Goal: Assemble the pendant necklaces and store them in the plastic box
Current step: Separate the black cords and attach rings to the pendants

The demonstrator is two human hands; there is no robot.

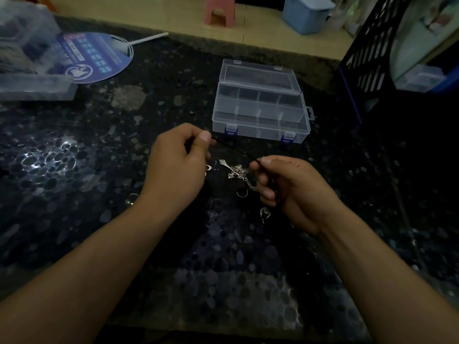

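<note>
**Fingers pinching both ends of a taut black cord, cross pendant below**

Fingers (205, 138) of the left hand (177, 167) are curled, thumb and forefinger pinching one end of a thin black cord (234, 148). Right hand (285, 192) pinches the other end the same way, remaining fingers curled under.

Cord runs straight between the two pinches, long axis diagonal: high-left at the left hand, low-right at the right hand. It sits above the tabletop (99, 150), not lying on it.

Silver cross pendant (235, 170) is just below the cord, between the hands. Long axis also diagonal, one end pointing up-left toward the left hand, other end toward the right hand, where a short chain (250, 185) leads off near the curled fingers. Can't tell if the pendant rests on the tabletop or hangs.

Loose small parts near the hands: a ring (242, 193) just below the cross, a silver charm (265, 213) lower right, another small piece (208, 168) at the left hand's edge.

Plastic box (260, 105) sits just beyond the hands, lid open and tilted back, divided compartments facing up, blue latches on the near edge. Bare tabletop between the box's near edge and the cord is narrow.

Left: hand fan (99, 58) and clear containers (32, 58), well apart. Right: dark mesh basket (367, 58) near the box's right side.
</note>
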